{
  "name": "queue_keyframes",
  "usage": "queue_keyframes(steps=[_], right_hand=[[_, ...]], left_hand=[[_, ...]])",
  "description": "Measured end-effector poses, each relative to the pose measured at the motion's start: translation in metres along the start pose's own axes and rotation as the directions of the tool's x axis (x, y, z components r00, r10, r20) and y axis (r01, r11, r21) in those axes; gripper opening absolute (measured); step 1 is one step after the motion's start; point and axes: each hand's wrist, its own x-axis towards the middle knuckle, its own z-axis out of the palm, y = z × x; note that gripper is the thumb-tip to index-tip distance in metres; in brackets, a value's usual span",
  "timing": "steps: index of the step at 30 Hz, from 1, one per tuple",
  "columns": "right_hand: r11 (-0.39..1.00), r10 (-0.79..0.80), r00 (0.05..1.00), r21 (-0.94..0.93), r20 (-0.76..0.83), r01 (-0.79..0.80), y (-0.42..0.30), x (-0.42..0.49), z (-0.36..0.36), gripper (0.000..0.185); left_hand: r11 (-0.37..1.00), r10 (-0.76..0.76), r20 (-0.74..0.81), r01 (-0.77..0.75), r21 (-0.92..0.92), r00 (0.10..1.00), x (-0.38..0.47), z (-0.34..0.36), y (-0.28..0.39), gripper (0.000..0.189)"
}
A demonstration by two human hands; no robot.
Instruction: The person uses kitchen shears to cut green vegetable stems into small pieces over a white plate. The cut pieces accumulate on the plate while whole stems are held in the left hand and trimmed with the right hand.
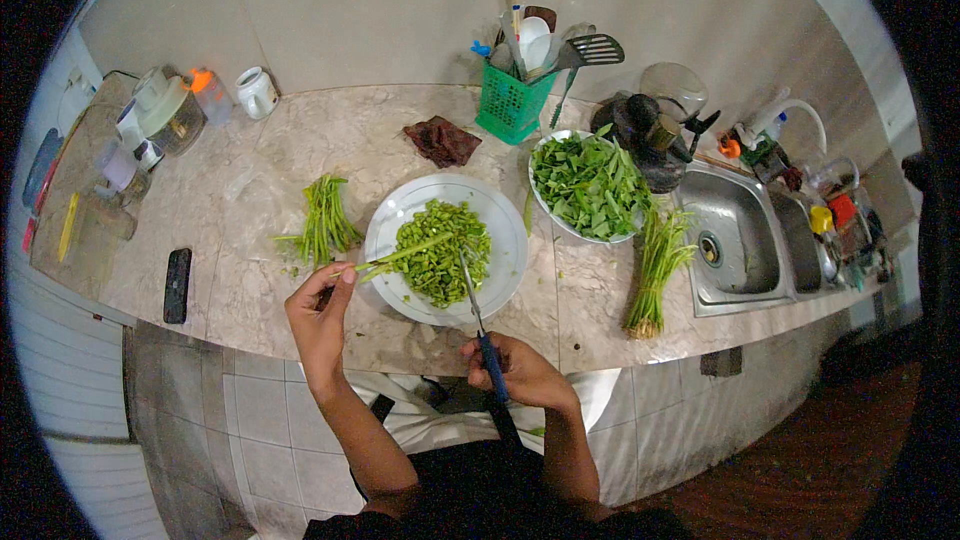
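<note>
My left hand (321, 315) pinches a few green stems (409, 251) that reach out over a white plate (506, 285). Chopped green stem pieces (442, 277) are heaped in the middle of that plate. My right hand (525, 371) grips the dark blue handles of a pair of scissors (474, 300), seen nearly edge-on. Their blades point away from me over the heap, close to the far end of the held stems. Left of the plate lies a loose bunch of cut stems (327, 221). A bowl of green leaves (589, 184) stands to the right, beside a longer bunch of stems (651, 274).
Behind the plate are a dark red cloth (442, 141) and a green utensil basket (514, 105). A dark pot (645, 139) stands near the steel sink (731, 240). At left are a black phone (178, 285), a clear plastic bag (259, 202), and a white mug (256, 92).
</note>
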Motion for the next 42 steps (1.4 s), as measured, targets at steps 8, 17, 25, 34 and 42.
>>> queue_keyframes(steps=[8,17,25,34,42], right_hand=[[0.999,-0.048,0.999,0.007,0.0,0.048,0.003,0.006,0.008,0.049],[0.99,0.085,0.992,0.118,-0.09,-0.074,0.008,0.009,0.014,0.041],[0.972,0.194,0.979,0.15,-0.067,-0.182,0.011,0.017,0.018,0.037],[0.975,0.16,0.982,0.169,-0.1,-0.141,-0.001,0.014,0.019,0.039],[0.998,-0.022,0.998,0.063,-0.055,0.026,0.01,0.014,0.017,0.052]], left_hand=[[0.994,-0.004,0.127,0.017,-0.107,0.992,-0.006,0.006,-0.001,0.017],[0.996,-0.024,0.138,0.036,-0.084,0.99,-0.003,0.007,-0.006,0.015],[1.0,-0.021,0.106,0.021,0.003,0.994,-0.003,0.0,-0.007,0.014],[1.0,0.013,0.099,-0.015,0.022,0.995,0.0,-0.004,-0.014,0.014],[0.995,0.094,0.038,-0.093,-0.02,0.995,0.002,-0.004,-0.011,0.018]])
